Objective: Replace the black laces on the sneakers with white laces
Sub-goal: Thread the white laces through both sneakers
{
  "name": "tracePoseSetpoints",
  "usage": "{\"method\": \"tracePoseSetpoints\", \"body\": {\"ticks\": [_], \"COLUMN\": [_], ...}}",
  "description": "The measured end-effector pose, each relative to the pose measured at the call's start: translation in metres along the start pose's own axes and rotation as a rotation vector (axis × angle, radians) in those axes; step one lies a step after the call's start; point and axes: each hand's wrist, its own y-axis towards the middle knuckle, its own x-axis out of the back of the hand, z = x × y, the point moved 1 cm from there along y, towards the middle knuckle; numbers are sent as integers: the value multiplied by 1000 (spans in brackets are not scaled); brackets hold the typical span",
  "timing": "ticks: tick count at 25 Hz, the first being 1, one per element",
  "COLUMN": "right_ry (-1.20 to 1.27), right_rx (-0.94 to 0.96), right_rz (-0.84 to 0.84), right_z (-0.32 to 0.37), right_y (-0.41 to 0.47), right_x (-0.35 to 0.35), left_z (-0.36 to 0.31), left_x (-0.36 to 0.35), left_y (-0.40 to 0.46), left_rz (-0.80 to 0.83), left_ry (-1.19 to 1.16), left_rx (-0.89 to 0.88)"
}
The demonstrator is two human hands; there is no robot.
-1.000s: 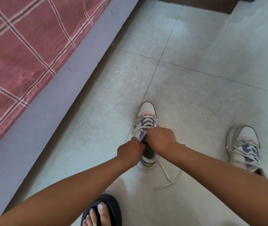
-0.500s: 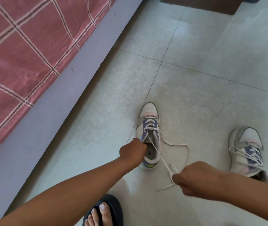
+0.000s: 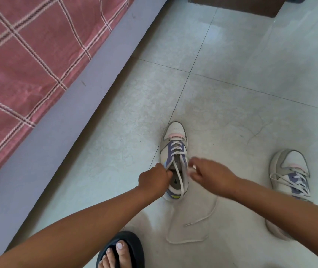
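1. the sneaker being laced (image 3: 174,144) sits on the floor tiles (image 3: 231,105) toe pointing away, white lace (image 3: 179,176) already crossed through the lower eyelets. the other sneaker (image 3: 289,176) is off to the right, looks already laced white
2. left hand (image 3: 154,179) is curled at the left edge of the opening, seems to be pinching the tongue or the lace there, can't tell which
3. right hand (image 3: 210,174) is blurry at the right upper eyelets, fingers bent, maybe pinching lace, honestly can't tell
4. tip: steady the shoe with the left, feed the tip through the next eyelet flat
5. long tail loops on the floor near a foot in a dark slipper (image 3: 121,250), don't step on it
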Motion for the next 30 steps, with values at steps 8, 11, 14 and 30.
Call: {"method": "tracePoseSetpoints", "body": {"ticks": [8,11,14,30], "right_ry": [592,857,735,415], "right_rx": [-160,-222,-204,-543], "right_rz": [-44,47,27,-705], "right_z": [-8,-17,-28,-145], "right_y": [57,51,44,15], "right_x": [0,1,3,35], "left_z": [0,-1,-1,10], "left_x": [0,1,1,-2], "left_y": [0,-1,-3,0], "left_rz": [14,28,27,-28], "left_ry": [11,-16,-59,-117], "left_rx": [-7,5,46,125]}}
